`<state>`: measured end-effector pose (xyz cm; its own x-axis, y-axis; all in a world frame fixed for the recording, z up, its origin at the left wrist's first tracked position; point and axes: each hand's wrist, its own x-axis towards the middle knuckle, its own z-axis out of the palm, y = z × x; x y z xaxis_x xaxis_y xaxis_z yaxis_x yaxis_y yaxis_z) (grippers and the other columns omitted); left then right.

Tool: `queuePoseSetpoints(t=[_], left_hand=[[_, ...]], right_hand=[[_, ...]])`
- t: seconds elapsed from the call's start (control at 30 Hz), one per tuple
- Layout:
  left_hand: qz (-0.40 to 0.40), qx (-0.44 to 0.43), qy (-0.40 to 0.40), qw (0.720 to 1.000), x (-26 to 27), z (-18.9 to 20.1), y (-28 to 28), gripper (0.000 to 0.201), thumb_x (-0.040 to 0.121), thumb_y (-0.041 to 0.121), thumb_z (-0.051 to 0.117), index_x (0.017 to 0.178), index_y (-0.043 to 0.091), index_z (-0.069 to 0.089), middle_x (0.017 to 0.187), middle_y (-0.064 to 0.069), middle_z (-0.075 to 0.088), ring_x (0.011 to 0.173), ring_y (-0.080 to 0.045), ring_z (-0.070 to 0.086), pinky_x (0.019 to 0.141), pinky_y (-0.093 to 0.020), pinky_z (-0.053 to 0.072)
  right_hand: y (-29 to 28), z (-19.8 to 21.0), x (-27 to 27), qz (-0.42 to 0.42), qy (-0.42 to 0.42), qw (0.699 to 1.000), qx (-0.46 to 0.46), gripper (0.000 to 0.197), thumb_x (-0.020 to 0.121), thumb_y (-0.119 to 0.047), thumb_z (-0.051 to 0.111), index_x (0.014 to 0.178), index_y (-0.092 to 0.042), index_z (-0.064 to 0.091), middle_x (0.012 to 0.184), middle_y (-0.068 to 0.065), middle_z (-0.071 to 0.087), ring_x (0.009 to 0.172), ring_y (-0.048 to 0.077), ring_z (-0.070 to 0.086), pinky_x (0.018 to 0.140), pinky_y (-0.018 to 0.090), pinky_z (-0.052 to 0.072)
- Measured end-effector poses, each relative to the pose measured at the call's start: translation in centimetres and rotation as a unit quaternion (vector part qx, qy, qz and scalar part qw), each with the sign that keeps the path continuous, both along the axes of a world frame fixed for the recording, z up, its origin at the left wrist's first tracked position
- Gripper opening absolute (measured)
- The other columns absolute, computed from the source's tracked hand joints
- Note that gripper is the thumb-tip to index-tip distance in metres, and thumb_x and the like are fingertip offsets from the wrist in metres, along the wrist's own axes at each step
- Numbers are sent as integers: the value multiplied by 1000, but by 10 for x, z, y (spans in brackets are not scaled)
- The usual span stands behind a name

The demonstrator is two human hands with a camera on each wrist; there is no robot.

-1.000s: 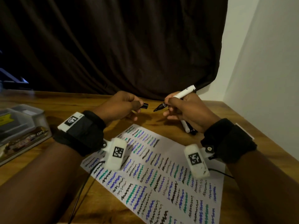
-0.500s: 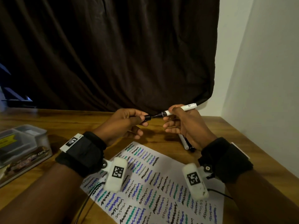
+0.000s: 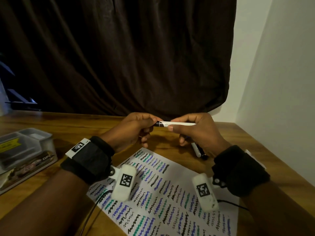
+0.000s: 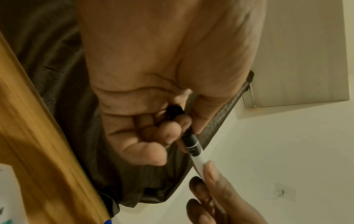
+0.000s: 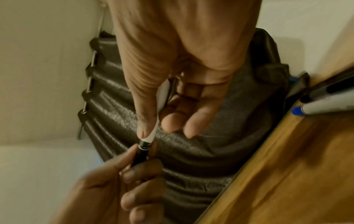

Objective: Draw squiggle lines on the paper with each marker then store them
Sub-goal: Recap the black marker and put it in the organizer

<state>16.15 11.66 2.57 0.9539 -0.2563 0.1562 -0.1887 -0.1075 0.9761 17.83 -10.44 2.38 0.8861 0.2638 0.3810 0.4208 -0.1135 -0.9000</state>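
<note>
We see the white-barrelled black marker (image 3: pixel 177 124) held level above the wooden table (image 3: pixel 235 150), beyond the squiggle-covered white paper (image 3: pixel 170 193). Our right hand (image 3: pixel 199 132) pinches its barrel; our left hand (image 3: pixel 134 130) curls around its black cap (image 4: pixel 189 140). Two more markers (image 3: pixel 198 150) lie under the right hand.

Bare worktop (image 3: pixel 95 126) toward the left far edge — open passage. Blocked at the left edge by a tin (image 3: pixel 25 150); loose markers (image 3: pixel 198 150) near the right edge, curtain (image 3: pixel 119 57) behind.
</note>
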Motion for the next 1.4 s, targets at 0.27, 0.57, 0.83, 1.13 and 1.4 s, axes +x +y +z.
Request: queuePoseSetpoints(t=[0.27, 0.57, 0.83, 1.13, 1.4], left_hand=[[-7, 13, 11, 1000, 2, -4, -3, 29, 108, 22, 36, 121, 12, 61, 67, 2, 40, 52, -11, 34, 46, -27, 36], [-10, 10, -5, 1000, 7, -10, -2, 28, 109, 18, 36, 122, 13, 60, 64, 5, 43, 53, -12, 33, 45, -25, 37], [27, -12, -26, 999, 9, -6, -2, 20, 106, 17, 42, 116, 15, 59, 71, -1, 43, 51, -11, 38, 46, -26, 33], [171, -75, -56, 981, -5, 10, 26, 23, 97, 27, 63, 111, 10, 72, 88, -5, 70, 65, -15, 59, 53, -25, 45], [324, 46, -102, 939, -81, 45, 115, 17, 93, 31, 68, 103, 19, 76, 88, 0, 77, 62, -7, 61, 54, -22, 45]], right_hand=[[0, -7, 7, -6, -101, 988, -119, 15, 90, -27, 76, 102, -20, 82, 86, -3, 81, 77, 20, 74, 66, 29, 56], [3, -10, 8, 41, -57, 986, -154, 29, 98, -39, 62, 81, -23, 79, 53, 2, 40, 44, 2, 31, 46, 18, 25], [6, -7, 3, 55, -11, 991, -118, 31, 101, -40, 59, 97, -15, 76, 64, 12, 40, 44, 14, 34, 40, 25, 30], [4, -8, 3, 92, 87, 989, -81, 35, 95, -45, 65, 119, -20, 64, 79, 11, 74, 49, 17, 62, 51, 31, 54], [1, -15, -1, 130, 129, 972, -148, 36, 95, -38, 67, 120, -12, 65, 93, 18, 79, 67, 25, 70, 58, 32, 60]])
